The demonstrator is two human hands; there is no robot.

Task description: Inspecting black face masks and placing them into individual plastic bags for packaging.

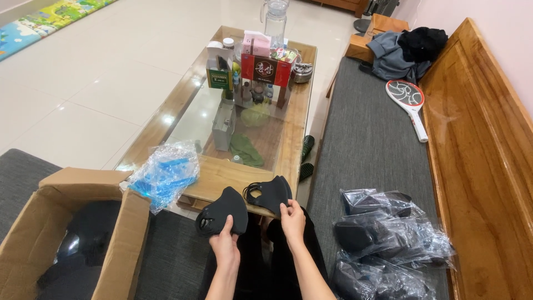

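Two black face masks are shown in the head view, one gripped by the left hand (225,240) and one pinched at its edge by the right hand (292,218), both held at the near edge of the glass-topped desk (277,150). Bagged masks (388,239) are piled on the grey bench cushion (366,139) at the right, while a cardboard box (72,233) of dark items and a blue plastic bundle (165,173) lie at the left; the work is judged partly done, with the two held masks not yet bagged.
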